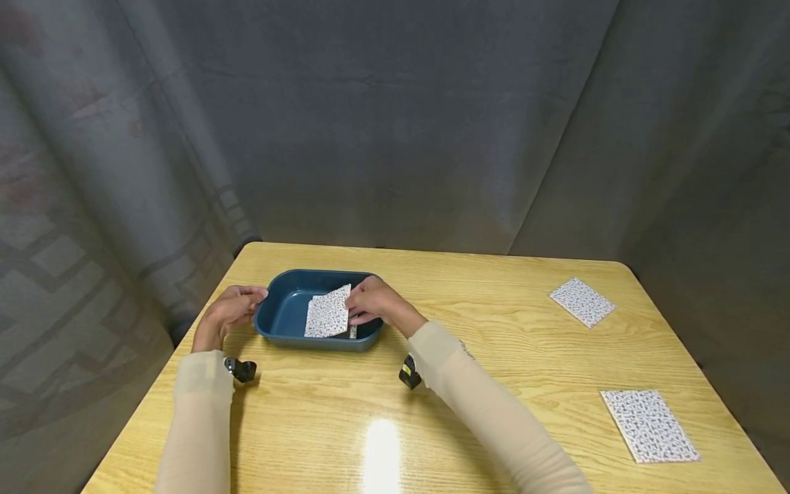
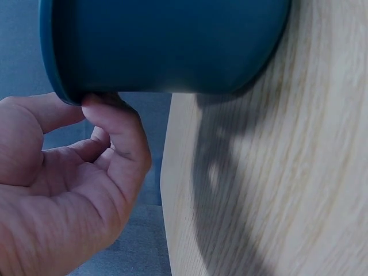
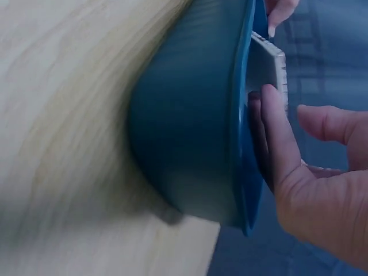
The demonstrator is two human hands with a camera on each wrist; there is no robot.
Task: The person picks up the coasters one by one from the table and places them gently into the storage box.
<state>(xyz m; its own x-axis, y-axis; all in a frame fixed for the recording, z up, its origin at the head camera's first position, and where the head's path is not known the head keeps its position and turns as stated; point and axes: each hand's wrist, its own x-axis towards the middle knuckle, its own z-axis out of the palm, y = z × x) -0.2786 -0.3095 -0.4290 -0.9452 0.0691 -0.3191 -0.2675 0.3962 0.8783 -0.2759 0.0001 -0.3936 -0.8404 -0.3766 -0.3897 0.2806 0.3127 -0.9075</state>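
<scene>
A blue rectangular bin (image 1: 286,342) stands on the wooden table at the back left. My left hand (image 1: 233,309) pinches its left rim between thumb and finger, seen closely in the left wrist view as the hand (image 2: 75,172) at the bin's edge (image 2: 167,46). Inside the bin, my right hand (image 1: 378,302) holds a flat white piece with a small dark pattern (image 1: 328,312) by its right edge. That piece is tilted, and more patterned surface shows beneath it. In the right wrist view, the fingers (image 3: 279,129) lie behind the flat piece (image 3: 267,63), with the thumb opposite.
Two more flat patterned pieces lie on the table at the right, a smaller one (image 1: 583,302) toward the back and a larger one (image 1: 651,427) near the front. Grey curtains (image 1: 395,123) hang behind the table (image 1: 494,309) and at both sides.
</scene>
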